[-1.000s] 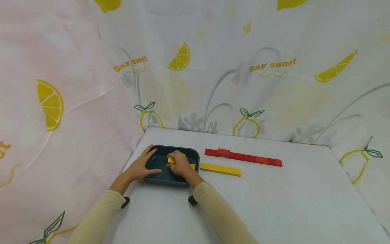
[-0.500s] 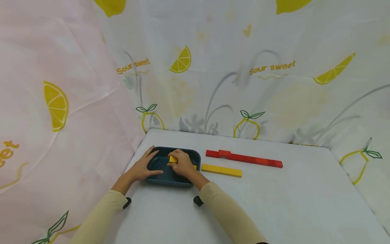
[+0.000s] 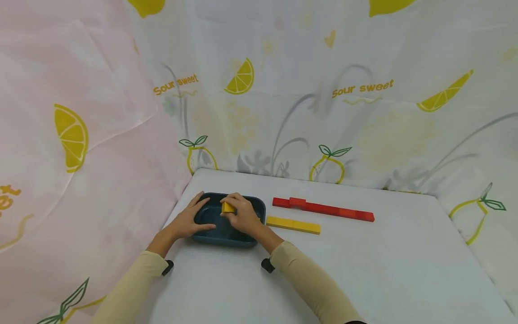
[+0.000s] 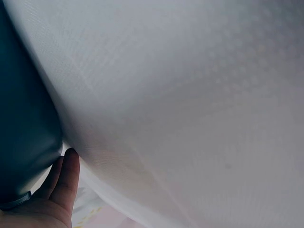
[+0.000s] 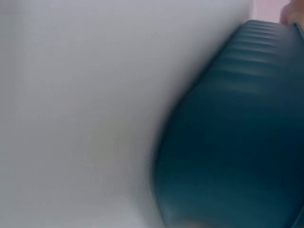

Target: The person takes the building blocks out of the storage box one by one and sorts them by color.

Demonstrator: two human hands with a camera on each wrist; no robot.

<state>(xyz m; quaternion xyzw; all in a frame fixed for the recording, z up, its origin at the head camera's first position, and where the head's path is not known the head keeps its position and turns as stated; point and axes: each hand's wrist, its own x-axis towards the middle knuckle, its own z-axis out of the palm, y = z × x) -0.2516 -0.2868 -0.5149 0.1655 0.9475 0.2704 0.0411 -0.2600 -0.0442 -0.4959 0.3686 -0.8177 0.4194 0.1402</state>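
Note:
A dark teal tray (image 3: 224, 243) with raised walls stands toward the left of the white table. My left hand (image 3: 185, 222) rests on its left end, fingers spread and straight, the thumb reaching over the inside. In the left wrist view, straight fingers (image 4: 66, 183) lie along the outside of the tray wall. Above the tray's inside, my right hand (image 3: 241, 217) pinches a yellow block (image 3: 227, 207) between thumb and fingers. The right hand and wrist cover the tray's right part. The right wrist view shows mainly the tray wall (image 5: 228, 142).
Right of the tray lies a row of yellow blocks (image 3: 293, 225), placed end to end. Behind it runs a longer row of red blocks (image 3: 332, 209), with one red block (image 3: 297, 203) set on or against it. Lemon-printed cloth (image 3: 259, 112) hangs behind and to the left.
My right hand has shifted slightly back within the tray, and the yellow block shows more of its face. A yellow piece seen earlier beside the right wrist is now covered. The left hand stays put.

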